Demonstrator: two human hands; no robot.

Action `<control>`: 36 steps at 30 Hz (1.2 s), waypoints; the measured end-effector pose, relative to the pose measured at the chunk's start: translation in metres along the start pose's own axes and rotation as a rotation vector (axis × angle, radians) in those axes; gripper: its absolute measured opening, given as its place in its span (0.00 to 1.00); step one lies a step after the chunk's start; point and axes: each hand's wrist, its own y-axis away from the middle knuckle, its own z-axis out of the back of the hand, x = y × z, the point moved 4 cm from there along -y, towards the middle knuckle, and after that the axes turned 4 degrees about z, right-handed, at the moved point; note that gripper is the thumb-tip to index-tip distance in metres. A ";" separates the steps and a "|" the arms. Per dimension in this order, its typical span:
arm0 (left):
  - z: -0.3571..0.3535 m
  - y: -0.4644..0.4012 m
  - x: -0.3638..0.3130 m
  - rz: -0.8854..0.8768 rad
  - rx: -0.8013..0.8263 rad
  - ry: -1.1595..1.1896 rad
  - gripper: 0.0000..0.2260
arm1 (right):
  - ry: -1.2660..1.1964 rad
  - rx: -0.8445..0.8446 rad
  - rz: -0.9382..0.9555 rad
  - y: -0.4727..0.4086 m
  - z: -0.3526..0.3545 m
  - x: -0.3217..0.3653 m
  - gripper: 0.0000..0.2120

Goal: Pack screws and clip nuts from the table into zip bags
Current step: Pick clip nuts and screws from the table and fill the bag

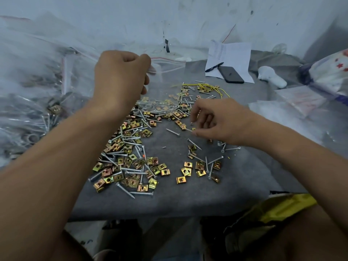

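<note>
A spread of silver screws (131,137) and brass-coloured clip nuts (131,162) covers the middle of the grey table (169,200). My left hand (120,76) is raised above the far part of the pile and grips the rim of a clear zip bag (165,66) with a red seal line. My right hand (218,121) hovers low over the table to the right and pinches a small piece, apparently a clip nut with a screw, at its fingertips. A smaller cluster of clip nuts (199,166) lies below that hand.
Filled zip bags (32,102) are heaped on the left. At the back lie a sheet of paper (233,57) with a pen (213,67), a black phone (233,74), yellow wire (212,87) and a white object (271,77). Empty bags (293,102) lie right.
</note>
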 end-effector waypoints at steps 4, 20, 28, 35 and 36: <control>0.000 -0.001 0.001 0.000 0.012 0.011 0.12 | 0.000 0.052 -0.059 0.006 -0.006 0.003 0.06; -0.002 0.003 -0.002 0.012 0.030 0.011 0.11 | 0.111 0.140 -0.248 0.017 -0.009 0.003 0.05; -0.003 0.004 -0.004 0.009 0.040 0.009 0.11 | 0.187 0.040 -0.361 0.025 0.007 0.008 0.09; -0.003 0.005 -0.003 0.018 0.050 -0.004 0.11 | 0.247 -0.014 -0.355 0.019 -0.001 0.021 0.06; -0.003 0.005 -0.003 0.020 0.048 -0.002 0.11 | 0.175 -0.017 -0.345 0.021 0.001 0.022 0.05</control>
